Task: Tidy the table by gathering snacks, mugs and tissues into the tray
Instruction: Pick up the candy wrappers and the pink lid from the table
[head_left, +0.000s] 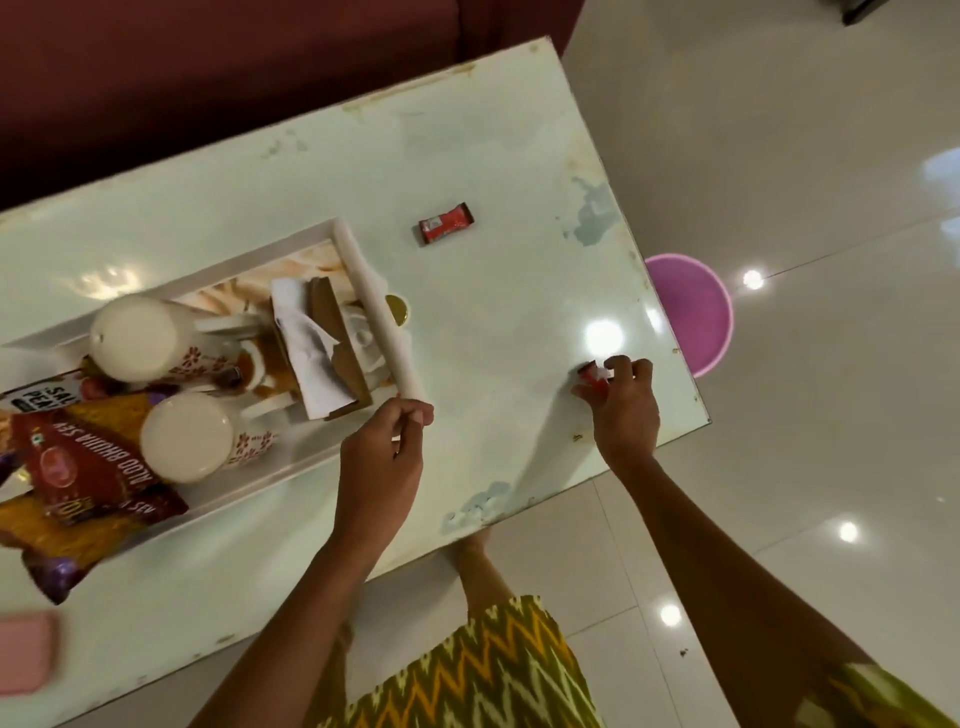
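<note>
Head view: the tray (358, 262), left of centre on the bench (493, 156), is gripped at its near corner by the left hand (382, 457). A small red wrapper (592, 375) is pinched by right hand (623, 402) fingers (618, 366), right of centre. A red snack bar (447, 223) lies at upper centre.

snack packets (78, 467) cut off left, pink object (26, 652) blurred

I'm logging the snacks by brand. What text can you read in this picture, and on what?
"ALOO BHUJIA SEV", upside down, on the red packet in the tray.
"SAL" over "PEA", cut off, on the dark-labelled packet behind it.
Round logo on the red packet: too blurred to read.
Chocolate bar on the table: print too small to read.
Wrapper in the right hand: no readable text.
</note>
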